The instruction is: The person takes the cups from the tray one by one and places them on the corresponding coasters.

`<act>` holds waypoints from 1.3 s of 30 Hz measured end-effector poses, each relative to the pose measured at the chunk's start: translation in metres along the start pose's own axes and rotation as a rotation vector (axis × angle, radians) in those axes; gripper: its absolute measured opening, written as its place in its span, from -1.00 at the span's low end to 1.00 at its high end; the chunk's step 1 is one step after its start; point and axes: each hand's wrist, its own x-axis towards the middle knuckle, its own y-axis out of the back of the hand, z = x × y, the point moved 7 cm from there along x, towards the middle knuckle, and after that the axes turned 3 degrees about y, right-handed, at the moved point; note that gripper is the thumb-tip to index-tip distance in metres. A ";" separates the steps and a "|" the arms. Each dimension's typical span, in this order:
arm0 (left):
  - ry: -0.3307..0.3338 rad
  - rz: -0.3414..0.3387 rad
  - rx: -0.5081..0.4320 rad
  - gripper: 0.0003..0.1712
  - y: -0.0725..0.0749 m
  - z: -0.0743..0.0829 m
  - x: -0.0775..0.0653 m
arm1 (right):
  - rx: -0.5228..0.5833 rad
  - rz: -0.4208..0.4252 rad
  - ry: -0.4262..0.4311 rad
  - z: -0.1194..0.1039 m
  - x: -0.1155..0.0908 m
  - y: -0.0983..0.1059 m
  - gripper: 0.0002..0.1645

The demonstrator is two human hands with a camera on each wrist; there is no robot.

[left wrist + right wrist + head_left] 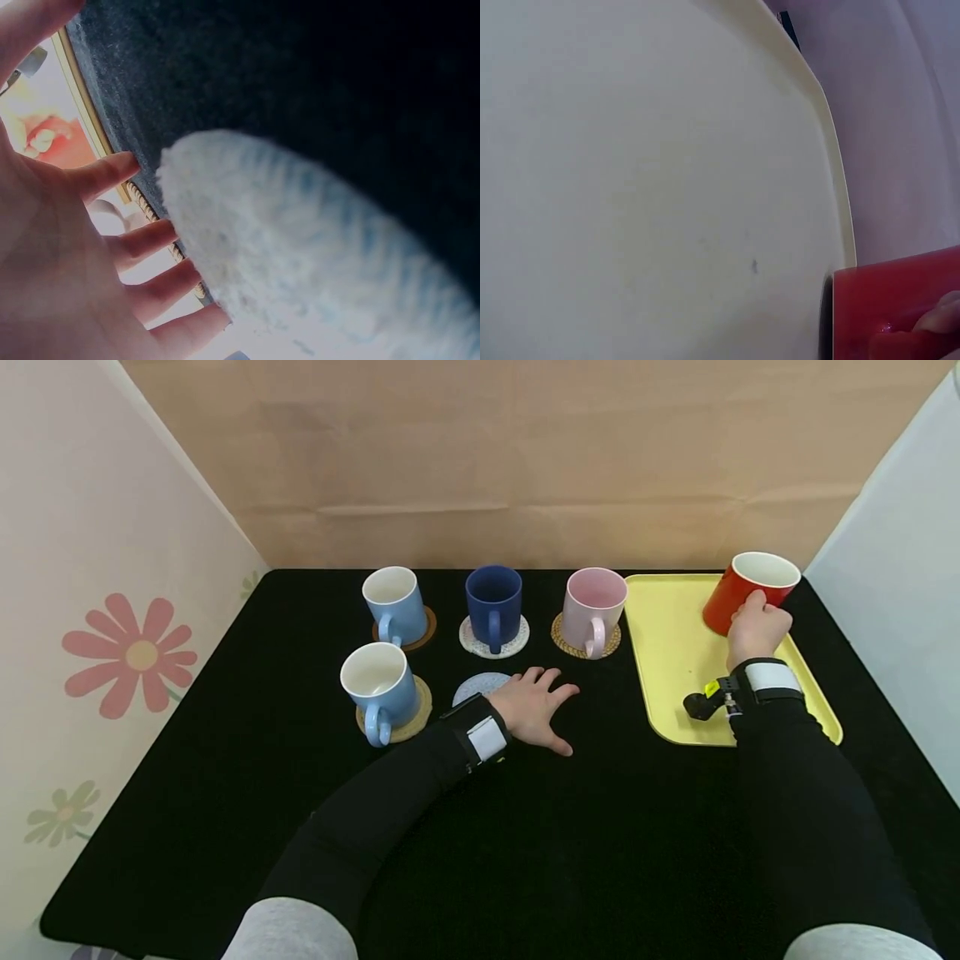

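Note:
My right hand [757, 625] grips a red mug [722, 602] with a white inside by its handle. The mug is tilted and overlaps the far right part of a yellow tray [675, 693]; in the right wrist view its base is at the tray's rim. My left hand [528, 706] has its fingers spread and holds nothing. It is close beside a bare light blue coaster [480, 685], partly hidden by the wrist. In the left wrist view this woven coaster [300, 232] looms large past the fingertips [120, 163].
Behind my left hand, a light blue mug [405, 610], a dark blue mug [480, 597] and a pink mug [585, 610] stand on coasters. Another light blue mug [393, 693] stands on a tan coaster [422, 710] to its left. Walls border the black table [600, 860].

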 end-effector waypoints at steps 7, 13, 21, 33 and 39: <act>0.001 0.005 0.006 0.09 0.000 0.000 -0.002 | -0.043 -0.033 0.009 -0.003 -0.011 0.002 -0.55; 0.000 0.010 0.014 0.10 0.000 0.000 -0.001 | -0.066 -0.071 0.063 -0.005 -0.026 -0.001 -0.47; 0.012 0.007 0.011 0.11 -0.001 -0.005 0.004 | -0.123 -0.117 0.231 -0.022 -0.055 -0.011 -0.39; -0.002 0.018 -0.007 0.10 -0.001 -0.011 -0.005 | -0.013 -0.169 0.292 -0.019 -0.101 -0.015 -0.39; -0.064 0.097 -0.074 0.06 0.001 -0.025 -0.033 | 0.000 -0.201 0.387 -0.017 -0.125 -0.013 -0.42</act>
